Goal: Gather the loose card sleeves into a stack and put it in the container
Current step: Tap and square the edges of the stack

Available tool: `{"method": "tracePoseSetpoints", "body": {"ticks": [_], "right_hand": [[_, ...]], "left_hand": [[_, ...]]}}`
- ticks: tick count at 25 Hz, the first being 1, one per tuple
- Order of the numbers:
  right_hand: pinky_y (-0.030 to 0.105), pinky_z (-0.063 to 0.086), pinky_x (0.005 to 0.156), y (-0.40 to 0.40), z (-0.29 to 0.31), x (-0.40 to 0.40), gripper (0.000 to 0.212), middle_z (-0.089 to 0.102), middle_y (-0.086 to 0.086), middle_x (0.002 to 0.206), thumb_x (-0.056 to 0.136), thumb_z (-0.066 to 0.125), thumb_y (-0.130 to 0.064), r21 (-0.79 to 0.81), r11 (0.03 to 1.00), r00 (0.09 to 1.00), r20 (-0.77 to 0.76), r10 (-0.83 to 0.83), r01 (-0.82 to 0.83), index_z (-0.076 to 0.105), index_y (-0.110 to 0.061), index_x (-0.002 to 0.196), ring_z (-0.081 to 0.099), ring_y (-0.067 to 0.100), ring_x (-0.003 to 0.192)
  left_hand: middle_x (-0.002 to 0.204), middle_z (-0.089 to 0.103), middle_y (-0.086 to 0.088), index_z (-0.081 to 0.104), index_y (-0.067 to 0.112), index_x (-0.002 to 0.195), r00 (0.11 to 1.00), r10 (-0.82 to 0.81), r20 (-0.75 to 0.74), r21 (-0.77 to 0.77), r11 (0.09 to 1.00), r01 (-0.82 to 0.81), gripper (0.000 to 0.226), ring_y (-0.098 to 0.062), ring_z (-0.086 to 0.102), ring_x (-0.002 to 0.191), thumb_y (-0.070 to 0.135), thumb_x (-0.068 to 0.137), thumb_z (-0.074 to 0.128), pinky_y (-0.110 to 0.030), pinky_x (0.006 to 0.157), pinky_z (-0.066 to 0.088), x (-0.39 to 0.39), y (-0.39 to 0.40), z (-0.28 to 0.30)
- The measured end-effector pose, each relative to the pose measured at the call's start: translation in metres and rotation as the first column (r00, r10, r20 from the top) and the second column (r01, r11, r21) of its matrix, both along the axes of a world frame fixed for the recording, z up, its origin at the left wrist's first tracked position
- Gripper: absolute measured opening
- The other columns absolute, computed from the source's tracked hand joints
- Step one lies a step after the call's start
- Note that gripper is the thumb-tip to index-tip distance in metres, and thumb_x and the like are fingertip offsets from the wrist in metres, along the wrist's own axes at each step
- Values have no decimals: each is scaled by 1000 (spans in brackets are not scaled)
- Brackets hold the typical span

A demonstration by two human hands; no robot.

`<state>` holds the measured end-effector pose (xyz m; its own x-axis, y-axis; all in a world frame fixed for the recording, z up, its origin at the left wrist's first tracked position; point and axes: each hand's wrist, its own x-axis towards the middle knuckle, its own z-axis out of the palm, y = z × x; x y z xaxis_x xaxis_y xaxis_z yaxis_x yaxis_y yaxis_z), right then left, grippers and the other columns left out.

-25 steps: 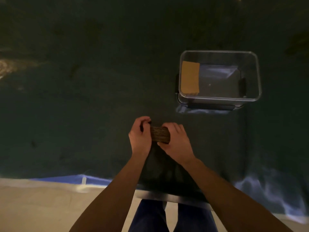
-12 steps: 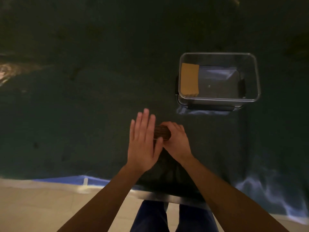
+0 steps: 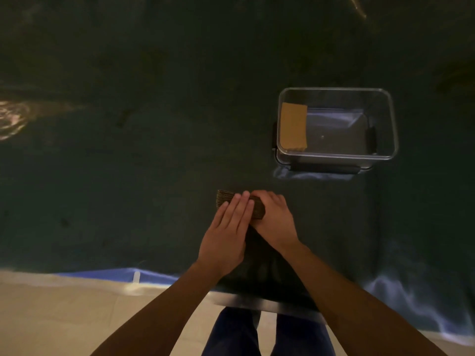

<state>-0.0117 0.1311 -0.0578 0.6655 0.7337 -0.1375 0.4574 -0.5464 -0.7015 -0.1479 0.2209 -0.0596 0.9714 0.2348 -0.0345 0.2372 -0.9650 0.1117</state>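
Brown stack (image 3: 240, 206) lying nine-to-three, under flat left hand (image 3: 226, 235), pinched by right hand (image 3: 273, 219); clear container (image 3: 385, 155) off at one o'clock, nearer right.

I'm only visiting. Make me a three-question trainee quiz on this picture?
1. True or false: the clear container is empty.
2. Where does the stack of sleeves lie? A in the container; B on the dark table; C on the floor.
3. Which hand lies flat over the stack?

Key: 1 false, a tan stack sits at the container's left end. 2 B. 3 the left hand; the right hand grips its right end.
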Motion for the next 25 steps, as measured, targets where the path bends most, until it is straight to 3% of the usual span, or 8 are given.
{"method": "tracePoseSetpoints", "body": {"ticks": [7, 10, 14, 18, 20, 23, 25], "right_hand": [[28, 45, 75, -13, -3, 10, 51, 68, -10, 107, 73, 80, -37, -26, 999, 1000, 1, -24, 25, 57, -31, 119, 55, 15, 101], [30, 47, 74, -13, -5, 12, 51, 69, -8, 107, 75, 78, -38, -37, 999, 1000, 12, -11, 11, 56, -31, 120, 58, 16, 98], [28, 47, 74, -13, -5, 14, 39, 68, -10, 111, 83, 70, -37, -40, 998, 998, 20, 55, -54, 55, -33, 119, 59, 13, 97], [26, 47, 72, -11, -5, 15, 26, 68, -8, 107, 90, 59, -29, -62, 998, 999, 31, 36, -34, 57, -29, 115, 61, 14, 95], [29, 52, 78, -10, -3, 14, 31, 68, -6, 110, 89, 53, -37, -48, 997, 998, 35, 55, -54, 58, -26, 117, 62, 14, 97], [31, 54, 78, -11, -2, 13, 26, 67, -8, 108, 89, 58, -30, -25, 998, 998, 24, 52, -51, 57, -29, 115, 63, 12, 96], [30, 53, 79, -12, 0, 14, 33, 65, -10, 109, 85, 67, -31, -30, 998, 998, 7, 59, -59, 55, -30, 116, 61, 10, 98]], "left_hand": [[166, 20, -16, 20, 4, 157, 1000, 4, -23, -11, 1000, -5, 79, -28, 13, 154, 17, 82, 41, -42, 124, 9, 8, 7, 8], [166, 17, -16, 18, 4, 157, 1000, 1, -5, 11, 1000, -1, 80, -29, 13, 154, 20, 82, 43, -44, 125, 8, 8, 6, 10], [166, 13, -15, 7, 7, 157, 998, -44, 48, 14, 999, 44, 85, -29, 6, 155, 23, 83, 44, -48, 124, 7, 12, -9, 10], [165, 22, -16, 23, 5, 156, 994, -112, -6, 50, 992, 112, 83, -29, 16, 153, 24, 82, 54, -48, 122, 14, 20, -16, 11], [165, 23, -15, 18, 6, 157, 996, -89, 8, 30, 996, 89, 84, -29, 14, 154, 26, 81, 48, -49, 123, 14, 20, -14, 15], [166, 17, -14, 15, 8, 158, 991, -130, -24, 21, 991, 130, 89, -28, 11, 154, 28, 81, 56, -49, 123, 19, 15, -15, 14], [167, 10, -10, 11, 10, 159, 994, -89, 57, -115, 989, 95, 91, -26, 5, 155, 28, 80, 54, -49, 124, 17, 12, -9, 16]]}}
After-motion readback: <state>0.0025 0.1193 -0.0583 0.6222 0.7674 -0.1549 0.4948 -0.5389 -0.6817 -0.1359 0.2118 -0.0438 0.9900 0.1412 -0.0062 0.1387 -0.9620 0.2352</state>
